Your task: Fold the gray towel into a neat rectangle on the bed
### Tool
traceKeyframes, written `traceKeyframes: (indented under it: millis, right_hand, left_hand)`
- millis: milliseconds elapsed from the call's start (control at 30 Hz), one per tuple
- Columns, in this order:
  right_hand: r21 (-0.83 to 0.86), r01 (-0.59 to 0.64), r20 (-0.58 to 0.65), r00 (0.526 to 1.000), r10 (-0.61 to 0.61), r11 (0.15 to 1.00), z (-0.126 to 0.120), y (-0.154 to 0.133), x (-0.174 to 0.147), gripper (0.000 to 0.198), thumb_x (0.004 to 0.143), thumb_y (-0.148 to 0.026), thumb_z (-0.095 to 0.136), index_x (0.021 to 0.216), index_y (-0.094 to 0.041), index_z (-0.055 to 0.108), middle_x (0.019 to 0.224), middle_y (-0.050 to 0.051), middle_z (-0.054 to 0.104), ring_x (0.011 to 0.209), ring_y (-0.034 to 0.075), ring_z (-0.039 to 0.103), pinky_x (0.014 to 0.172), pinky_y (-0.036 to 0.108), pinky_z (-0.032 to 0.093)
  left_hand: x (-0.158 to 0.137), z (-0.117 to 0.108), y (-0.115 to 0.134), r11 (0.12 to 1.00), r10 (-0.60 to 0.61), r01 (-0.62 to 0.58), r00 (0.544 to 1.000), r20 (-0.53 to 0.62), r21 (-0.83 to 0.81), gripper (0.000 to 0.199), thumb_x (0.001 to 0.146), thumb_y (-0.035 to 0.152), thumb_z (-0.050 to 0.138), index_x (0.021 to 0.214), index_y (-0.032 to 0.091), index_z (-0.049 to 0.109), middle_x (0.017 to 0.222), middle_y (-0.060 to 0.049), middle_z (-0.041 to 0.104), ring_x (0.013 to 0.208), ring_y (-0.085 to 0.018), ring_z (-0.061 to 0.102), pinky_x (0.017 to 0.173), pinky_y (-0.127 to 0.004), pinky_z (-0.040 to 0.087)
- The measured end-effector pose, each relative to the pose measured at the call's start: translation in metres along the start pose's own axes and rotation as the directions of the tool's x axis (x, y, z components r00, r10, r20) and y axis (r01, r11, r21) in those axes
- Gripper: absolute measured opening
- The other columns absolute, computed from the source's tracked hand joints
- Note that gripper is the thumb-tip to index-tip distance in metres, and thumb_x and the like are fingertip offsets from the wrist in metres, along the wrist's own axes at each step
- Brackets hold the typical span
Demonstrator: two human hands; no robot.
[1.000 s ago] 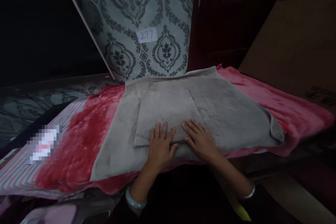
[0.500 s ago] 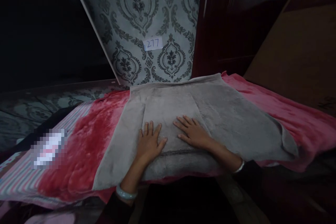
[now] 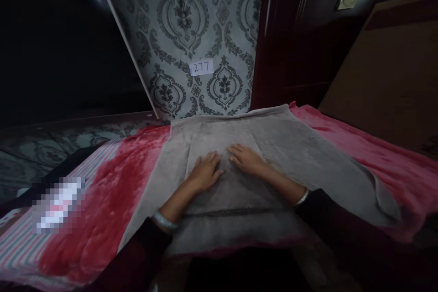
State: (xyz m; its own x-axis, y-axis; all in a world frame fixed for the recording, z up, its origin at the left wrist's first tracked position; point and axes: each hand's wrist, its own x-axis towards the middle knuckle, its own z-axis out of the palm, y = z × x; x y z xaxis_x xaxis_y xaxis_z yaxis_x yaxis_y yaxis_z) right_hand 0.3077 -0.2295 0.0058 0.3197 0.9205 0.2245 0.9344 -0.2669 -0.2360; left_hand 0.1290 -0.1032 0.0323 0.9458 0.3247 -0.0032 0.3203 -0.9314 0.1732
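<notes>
Both hands had slid farther from the near edge, up the folded gray fleece panel (image 3: 232, 196), since the earlier frame. Left hand (image 3: 205, 171) and right hand (image 3: 247, 159) lay palm down on it, fingers slightly spread, pinching nothing. It lay left of center on a gray fleece blanket (image 3: 318, 169), its near fold just inside the blanket's near edge; whether it was a separate piece could not be told. It looked light, limp and unbreakable, its nap more clingy than slippery, best lifted by both near corners. Beneath stretched a red plush blanket (image 3: 112, 205). Beyond the far edge, a white paper label (image 3: 201, 67) on the wallpaper (image 3: 183, 13) read "277"; a pixelated patch (image 3: 58, 205) toward the left end was unreadable.
</notes>
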Motion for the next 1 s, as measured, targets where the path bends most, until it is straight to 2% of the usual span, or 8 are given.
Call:
traceKeyframes:
  millis: [67, 133, 233, 300, 467, 633, 833, 1000]
  right_hand:
    - [-0.059, -0.057, -0.003, 0.998, 0.057, 0.997, 0.004, 0.004, 0.016, 0.051, 0.105, -0.035, 0.038, 0.153, -0.022, 0.047, 0.160, 0.013, 0.040, 0.149, 0.032, 0.034, 0.118, 0.055, 0.032]
    - [-0.103, -0.085, 0.000, 0.996, 0.086, 0.991, 0.011, 0.009, 0.024, 0.053, 0.105, -0.038, 0.038, 0.156, -0.024, 0.043, 0.163, 0.011, 0.035, 0.151, 0.034, 0.029, 0.118, 0.059, 0.030]
    - [-0.130, -0.082, 0.003, 0.997, 0.083, 0.988, 0.024, 0.017, 0.023, 0.056, 0.106, -0.044, 0.035, 0.158, -0.025, 0.039, 0.165, 0.010, 0.031, 0.152, 0.035, 0.026, 0.118, 0.061, 0.027]
    - [-0.128, -0.071, 0.014, 0.997, 0.073, 0.989, 0.028, 0.022, 0.022, 0.057, 0.107, -0.047, 0.032, 0.159, -0.025, 0.038, 0.166, 0.009, 0.030, 0.152, 0.035, 0.026, 0.118, 0.061, 0.027]
    - [-0.099, -0.059, 0.086, 0.994, 0.068, 0.993, 0.024, 0.048, 0.038, 0.057, 0.106, -0.052, 0.030, 0.158, -0.031, 0.039, 0.165, 0.006, 0.032, 0.152, 0.033, 0.027, 0.119, 0.061, 0.026]
    - [-0.042, -0.202, 0.081, 0.975, 0.205, 0.978, 0.024, 0.082, 0.053, 0.063, 0.105, -0.054, 0.026, 0.160, -0.026, 0.036, 0.166, 0.008, 0.027, 0.153, 0.031, 0.024, 0.120, 0.060, 0.026]
    - [0.003, -0.282, 0.040, 0.959, 0.282, 0.959, 0.035, 0.100, 0.049, 0.069, 0.104, -0.058, 0.022, 0.160, -0.020, 0.034, 0.166, 0.007, 0.028, 0.153, 0.031, 0.025, 0.123, 0.052, 0.024]
    - [0.029, -0.270, 0.020, 0.963, 0.270, 0.962, 0.039, 0.106, 0.047, 0.066, 0.104, -0.059, 0.023, 0.160, -0.026, 0.036, 0.165, 0.005, 0.032, 0.151, 0.031, 0.030, 0.122, 0.052, 0.026]
  left_hand:
    - [0.029, 0.004, -0.003, 0.998, 0.055, -0.055, 0.998, 0.025, -0.015, 0.063, 0.100, 0.041, 0.042, 0.159, 0.020, 0.033, 0.167, -0.013, 0.027, 0.155, -0.027, 0.023, 0.124, -0.055, 0.021]
    - [0.048, 0.014, -0.007, 0.999, 0.049, -0.049, 0.999, -0.002, 0.012, 0.062, 0.101, 0.045, 0.040, 0.159, 0.022, 0.034, 0.168, -0.012, 0.026, 0.156, -0.029, 0.021, 0.124, -0.058, 0.020]
    - [0.056, 0.033, -0.014, 0.997, 0.015, -0.009, 0.996, -0.092, 0.074, 0.063, 0.102, 0.050, 0.039, 0.158, 0.023, 0.035, 0.168, -0.013, 0.025, 0.156, -0.032, 0.018, 0.123, -0.060, 0.019]
    - [0.055, 0.039, -0.021, 0.996, 0.007, 0.003, 0.994, -0.112, 0.088, 0.066, 0.101, 0.055, 0.039, 0.159, 0.023, 0.034, 0.168, -0.014, 0.025, 0.156, -0.033, 0.018, 0.123, -0.059, 0.019]
    - [0.077, 0.024, -0.056, 0.995, -0.047, 0.049, 0.999, -0.023, 0.086, 0.067, 0.100, 0.061, 0.035, 0.159, 0.028, 0.034, 0.168, -0.011, 0.024, 0.156, -0.034, 0.019, 0.123, -0.061, 0.017]
    - [0.109, 0.016, -0.100, 0.972, -0.232, 0.232, 0.973, -0.005, 0.035, 0.067, 0.102, 0.056, 0.030, 0.160, 0.024, 0.030, 0.169, -0.011, 0.021, 0.157, -0.029, 0.014, 0.122, -0.060, 0.020]
    - [0.112, 0.034, -0.126, 0.962, -0.271, 0.265, 0.957, -0.099, -0.067, 0.068, 0.102, 0.052, 0.031, 0.160, 0.017, 0.030, 0.169, -0.012, 0.022, 0.157, -0.026, 0.017, 0.125, -0.050, 0.018]
    - [0.112, 0.039, -0.136, 0.958, -0.279, 0.270, 0.954, -0.111, -0.094, 0.065, 0.102, 0.046, 0.031, 0.159, 0.016, 0.032, 0.168, -0.012, 0.024, 0.156, -0.025, 0.021, 0.125, -0.046, 0.020]
